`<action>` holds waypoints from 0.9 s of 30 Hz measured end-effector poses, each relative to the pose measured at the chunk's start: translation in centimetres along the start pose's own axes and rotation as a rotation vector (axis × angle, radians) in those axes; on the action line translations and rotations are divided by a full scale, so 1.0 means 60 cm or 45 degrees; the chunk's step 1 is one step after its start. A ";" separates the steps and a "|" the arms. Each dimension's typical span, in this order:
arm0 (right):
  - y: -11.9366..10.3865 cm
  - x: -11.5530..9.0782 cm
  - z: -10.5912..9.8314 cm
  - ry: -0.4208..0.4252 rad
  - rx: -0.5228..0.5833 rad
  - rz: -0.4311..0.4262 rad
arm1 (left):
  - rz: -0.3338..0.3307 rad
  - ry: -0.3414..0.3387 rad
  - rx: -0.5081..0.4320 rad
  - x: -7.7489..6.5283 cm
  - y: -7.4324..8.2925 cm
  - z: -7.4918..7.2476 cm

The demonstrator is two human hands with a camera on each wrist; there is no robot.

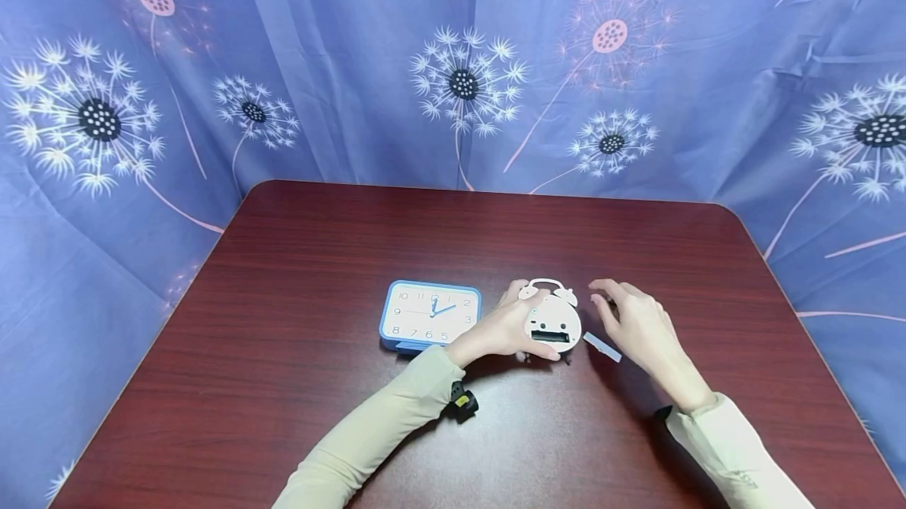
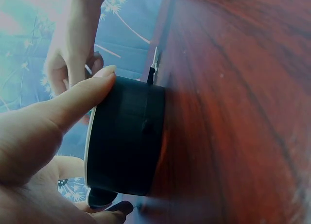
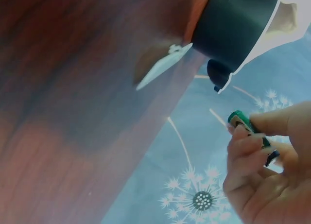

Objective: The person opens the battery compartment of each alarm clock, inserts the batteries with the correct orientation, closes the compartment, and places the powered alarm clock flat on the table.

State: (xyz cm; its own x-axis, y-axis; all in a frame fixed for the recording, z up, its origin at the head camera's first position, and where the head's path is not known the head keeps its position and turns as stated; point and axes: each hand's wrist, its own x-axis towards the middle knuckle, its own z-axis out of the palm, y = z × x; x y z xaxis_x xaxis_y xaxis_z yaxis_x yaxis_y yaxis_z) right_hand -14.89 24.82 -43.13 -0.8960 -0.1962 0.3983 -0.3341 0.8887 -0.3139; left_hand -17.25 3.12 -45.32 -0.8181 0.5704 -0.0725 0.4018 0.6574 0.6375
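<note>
A white twin-bell alarm clock (image 1: pixel 555 316) lies on the table with its back up, the long dark battery compartment (image 1: pixel 550 337) uncovered. My left hand (image 1: pixel 504 330) grips it from the left, thumb on the near edge and fingers by the bells; its black side (image 2: pixel 126 136) fills the left wrist view. To the clock's right, my right hand (image 1: pixel 640 328) is raised above the table. It pinches a green and black battery (image 3: pixel 241 121) between thumb and fingers, seen in the right wrist view. The small white battery cover (image 1: pixel 602 347) lies between the clock and that hand.
A blue rectangular clock (image 1: pixel 432 312) with a white dial lies left of the left hand, near the forearm. The dark red wooden table (image 1: pixel 297 257) ends at a blue curtain (image 1: pixel 354 60) with dandelion prints.
</note>
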 end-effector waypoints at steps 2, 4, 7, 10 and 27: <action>-0.004 0.000 0.001 0.026 0.058 -0.046 | 0.000 -0.002 -0.007 -0.001 0.000 0.000; -0.007 0.001 0.004 0.056 0.115 -0.103 | 0.001 -0.002 -0.015 -0.002 0.001 0.000; -0.011 0.002 0.008 0.074 0.191 -0.212 | 0.013 0.004 -0.023 -0.003 0.001 0.000; -0.015 0.001 0.012 0.051 0.243 -0.315 | 0.022 0.013 -0.036 -0.004 0.001 0.000; -0.028 -0.007 0.022 -0.056 0.391 -0.538 | 0.003 -0.011 -0.051 -0.002 -0.001 0.000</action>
State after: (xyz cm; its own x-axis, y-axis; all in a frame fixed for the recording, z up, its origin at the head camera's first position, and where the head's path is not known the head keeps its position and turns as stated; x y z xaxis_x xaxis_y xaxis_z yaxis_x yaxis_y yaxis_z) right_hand -14.36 22.85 -43.92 -0.6737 -0.5345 0.5104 -0.7336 0.5670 -0.3746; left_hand -17.16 3.01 -45.36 -0.8134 0.5765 -0.0775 0.3869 0.6358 0.6679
